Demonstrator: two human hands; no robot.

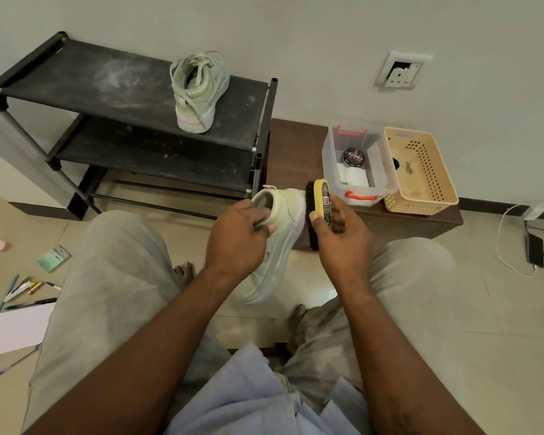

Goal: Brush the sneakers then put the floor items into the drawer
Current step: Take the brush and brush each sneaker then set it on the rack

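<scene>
Sneaker at frame centre, partly hidden by the left hand gripping its collar; right hand holds a shoe brush against its heel. Clear tub, right of centre, holds a polish tin; the small object in the beige basket is indistinct.

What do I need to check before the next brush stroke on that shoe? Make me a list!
1. Sneaker held firmly: ok, the left hand grips its heel opening.
2. Brush in hand: ok, the right hand holds it.
3. Bristles meet the shoe: ok, they sit against its side.
4. Other sneaker brushed: cannot tell; it stands on the rack.
5. Pens and paper put away: not ok, they lie on the floor.
</scene>
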